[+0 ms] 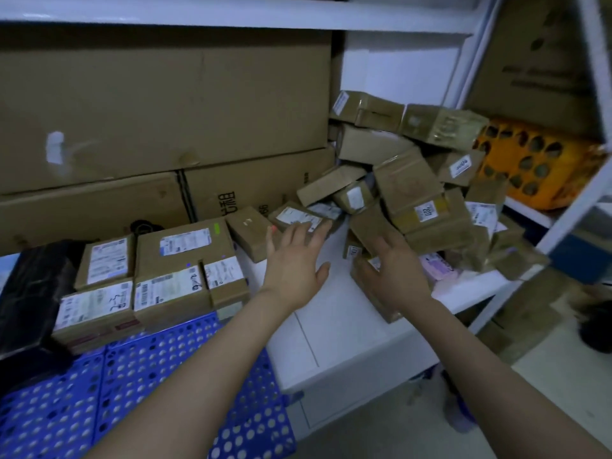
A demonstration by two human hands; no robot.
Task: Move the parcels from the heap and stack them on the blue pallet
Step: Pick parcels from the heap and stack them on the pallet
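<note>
**A:** Parcels, where?

**B:** Two groups. The heap (pixel 414 193) of brown taped parcels is piled loose and tilted straight ahead of the right fingers, climbing up and away from them. The stacked parcels (pixel 159 276) sit in neat rows well to the left of the left fingers, labels up, on the far end of the blue pallet (pixel 149 376). Its perforated top shows under the left forearm.

**A:** Left hand?

**B:** The left hand (pixel 294 263) is palm down, fingers straight and slightly spread, holding nothing. The fingertips reach over the near edge of a flat labelled parcel (pixel 299 218) at the heap's left foot. Touching or just above it, cannot tell.

**A:** Right?

**B:** The right hand (pixel 394 270) is also palm down, fingers fanned apart, tips at the lowest boxes of the heap. The thumb points left, beside a low parcel. No grip on anything that I can see.

**A:** Under the hands?

**B:** A white shelf (pixel 347 326) runs below both wrists, and the heap lies on it.

**A:** Rest, quick.

**B:** A pink packet (pixel 437 263) is just right of the right fingers, half under the heap. Big cartons (pixel 149 111) are stacked beyond the left fingertips. An orange crate (pixel 536 167) with round holes is far right of the right fingers, past the heap. A black bundle (pixel 29 293) is far left, just beside the stacked parcels.
</note>
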